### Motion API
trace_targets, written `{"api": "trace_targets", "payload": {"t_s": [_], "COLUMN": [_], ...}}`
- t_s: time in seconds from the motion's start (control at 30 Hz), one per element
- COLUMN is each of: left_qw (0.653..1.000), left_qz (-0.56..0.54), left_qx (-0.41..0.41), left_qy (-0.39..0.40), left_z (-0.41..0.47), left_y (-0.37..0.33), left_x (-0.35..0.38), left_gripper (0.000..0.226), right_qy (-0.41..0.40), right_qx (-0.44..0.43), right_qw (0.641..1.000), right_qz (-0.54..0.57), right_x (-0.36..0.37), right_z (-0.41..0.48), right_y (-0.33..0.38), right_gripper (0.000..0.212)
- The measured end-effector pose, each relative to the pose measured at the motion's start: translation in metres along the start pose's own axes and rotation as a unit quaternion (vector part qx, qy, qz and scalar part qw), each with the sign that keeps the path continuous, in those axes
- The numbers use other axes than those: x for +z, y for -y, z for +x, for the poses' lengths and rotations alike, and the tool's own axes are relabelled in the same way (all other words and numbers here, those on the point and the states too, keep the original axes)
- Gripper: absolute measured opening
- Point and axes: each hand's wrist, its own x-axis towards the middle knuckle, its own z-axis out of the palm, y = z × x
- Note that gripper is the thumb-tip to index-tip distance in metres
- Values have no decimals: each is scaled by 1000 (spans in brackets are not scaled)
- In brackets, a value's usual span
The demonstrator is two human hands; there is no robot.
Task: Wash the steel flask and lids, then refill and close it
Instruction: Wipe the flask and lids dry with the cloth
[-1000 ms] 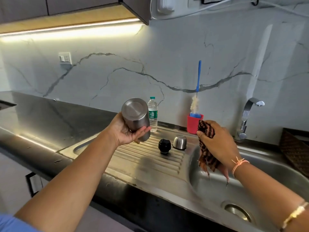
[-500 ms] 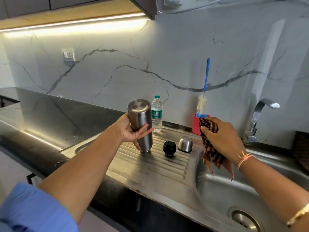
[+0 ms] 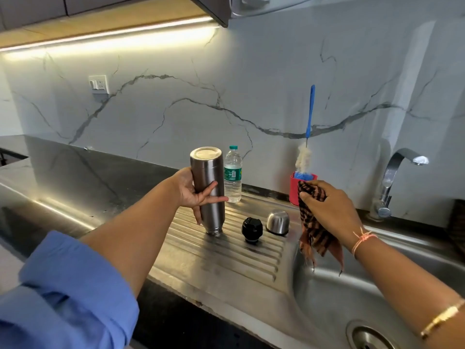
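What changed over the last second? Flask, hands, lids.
The left hand lowered the steel flask from tilted in mid-air to standing mouth-down on the drainboard, and still grips it. Unchanged: the right hand holds the checked cloth over the sink; the black lid and steel cap sit on the drainboard.

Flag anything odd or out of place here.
The steel flask stands inverted, mouth down on the ribbed drainboard, steadied by the left hand: likely draining, not a fault. The black lid and steel cap sit loose beside it. No spill or damage visible.
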Motion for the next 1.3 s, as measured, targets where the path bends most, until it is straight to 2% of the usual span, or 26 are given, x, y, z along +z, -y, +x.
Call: {"api": "trace_targets", "payload": {"t_s": [0.23,0.33,0.5,0.57,0.73,1.0,1.3], "left_qw": [1000,999,991,983,961,947,933], "left_qz": [14,33,111,141,201,224,250], "left_qx": [6,9,78,118,180,228,258], "left_qy": [-20,-4,19,29,62,24,11], "left_z": [5,10,12,11,18,37,45], "left_y": [-7,-11,-4,3,20,27,28], "left_x": [2,2,8,10,8,4,3], "left_gripper": [71,64,98,100,94,57,50], "right_qy": [6,5,6,8,9,7,6], "right_qx": [11,11,9,17,29,27,25], "right_qw": [1000,1000,999,999,998,999,999], "right_qz": [11,23,44,47,52,46,42], "right_x": [2,2,2,2,1,-2,-2], "right_z": [7,7,3,1,-2,-8,-14], "right_y": [-5,-6,-9,-10,-15,-17,-19], "right_gripper": [41,40,39,41,40,38,36]}}
